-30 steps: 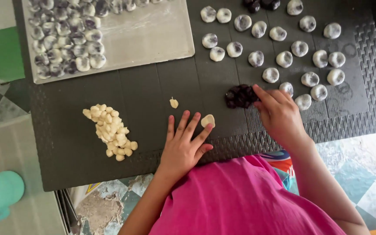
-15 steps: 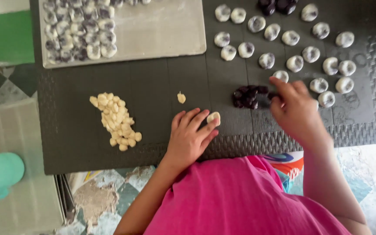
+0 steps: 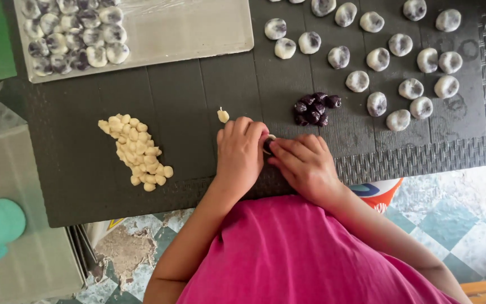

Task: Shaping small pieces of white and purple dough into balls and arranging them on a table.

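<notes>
A small pale dough piece with a dark centre is seen between the two hands at the near edge of the dark counter; only a sliver of its cream rim and a dark spot show, the rest being hidden by fingers. The left hand is laid palm-down, fingers curled toward the piece and touching its left side. The right hand is set just beside it, fingers bent and closed in on the piece from the right, so that the piece is pinched between both hands.

Just beyond the hands, a little heap of dark purple balls is found on the counter, and a single cream lump lies near the left hand's fingertips. Farther left, a pile of cream dough bits is spread out. Rounded white-and-purple finished balls are scattered in loose rows across the far right of the counter. At the far left, a pale tray is seen, with more such balls packed into its left corner. A pink shirt fills the foreground.
</notes>
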